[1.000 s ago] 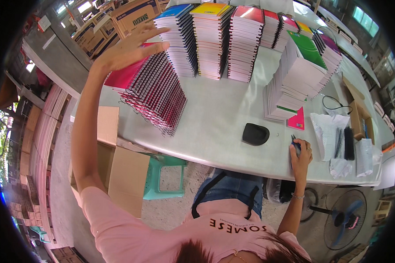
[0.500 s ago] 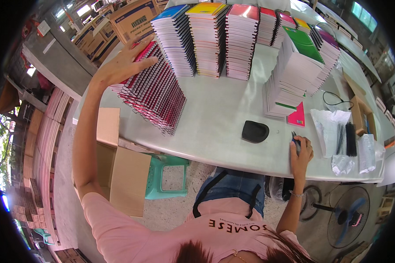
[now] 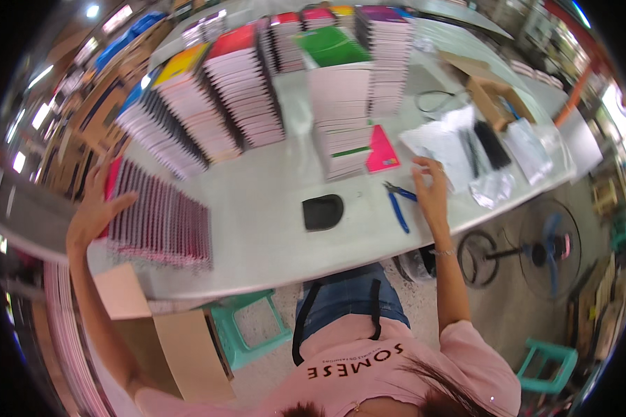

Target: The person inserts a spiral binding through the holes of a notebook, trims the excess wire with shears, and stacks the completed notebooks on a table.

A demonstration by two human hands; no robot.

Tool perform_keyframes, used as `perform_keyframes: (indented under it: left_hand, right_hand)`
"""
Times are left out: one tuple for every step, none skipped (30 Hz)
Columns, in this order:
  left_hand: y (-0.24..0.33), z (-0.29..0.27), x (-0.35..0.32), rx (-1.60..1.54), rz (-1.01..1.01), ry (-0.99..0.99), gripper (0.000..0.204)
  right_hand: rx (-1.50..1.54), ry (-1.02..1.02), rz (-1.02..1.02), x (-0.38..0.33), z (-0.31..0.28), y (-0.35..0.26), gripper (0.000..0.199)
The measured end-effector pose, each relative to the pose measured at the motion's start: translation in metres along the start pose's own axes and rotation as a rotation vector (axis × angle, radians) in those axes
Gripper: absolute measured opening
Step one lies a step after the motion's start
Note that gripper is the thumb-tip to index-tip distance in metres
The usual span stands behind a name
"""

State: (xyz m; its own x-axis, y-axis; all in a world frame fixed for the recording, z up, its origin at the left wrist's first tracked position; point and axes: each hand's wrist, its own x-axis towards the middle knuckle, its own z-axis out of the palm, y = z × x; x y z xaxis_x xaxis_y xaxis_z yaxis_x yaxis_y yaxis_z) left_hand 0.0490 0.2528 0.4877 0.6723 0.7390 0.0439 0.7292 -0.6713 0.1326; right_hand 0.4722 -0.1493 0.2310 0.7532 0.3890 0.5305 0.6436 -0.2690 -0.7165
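My left hand (image 3: 94, 208) lies with spread fingers against the top of a tall stack of spiral-bound notebooks (image 3: 160, 219) with pinkish-red covers. The thumb reaches over its upper edge, and the coils face me. At the right, my right hand (image 3: 431, 191) is raised slightly over the table with loosely bent, parted fingers and nothing visible in it. Just left of it, blue-handled cutting pliers (image 3: 398, 207) lie on the table with their handles apart. A black rounded pad (image 3: 323, 212) sits left of the pliers.
Stacks with yellow (image 3: 195, 97), red (image 3: 247, 83) and green (image 3: 341, 83) tops stand farther back. A pink cover (image 3: 382, 149) lies beside the green-topped stack. Plastic packaging (image 3: 445, 142), black coils (image 3: 492, 144) and an opened carton (image 3: 497, 101) occupy the right side. Below stand a green stool (image 3: 240, 337) and a fan (image 3: 546, 247).
My right hand has let go of the pliers and lifted away from them. My left hand stays at the notebook stack. The whole view has swung to the right.
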Motion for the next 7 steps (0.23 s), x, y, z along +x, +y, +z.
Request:
perform_keyframes:
  left_hand:
    - [0.002,0.003,0.001,-0.011,0.002,0.032,0.103]
    - [0.01,0.008,0.006,0.047,0.027,0.09,0.103]
    - [0.02,0.013,0.009,0.101,0.056,0.151,0.102]
    - [0.03,0.019,0.015,0.245,0.145,0.231,0.101]
    - [0.039,0.025,0.021,0.371,0.244,0.336,0.101]
    - [0.05,0.03,0.028,0.479,0.354,0.462,0.1]
    - [0.075,0.036,0.056,0.433,0.433,0.498,0.1]
  right_hand:
    - [0.037,0.017,0.005,0.005,0.002,0.003,0.02]
    - [0.029,0.024,0.015,0.01,0.0,0.008,0.019]
    - [0.019,0.035,0.028,0.013,-0.004,0.015,0.017]
    - [0.033,0.031,0.09,0.014,-0.01,0.023,0.017]
    - [0.04,0.047,0.146,0.015,-0.016,0.033,0.017]
    - [-0.057,0.108,0.12,0.015,-0.01,0.063,0.016]
    - [-0.114,0.079,0.069,0.019,0.005,0.075,0.019]
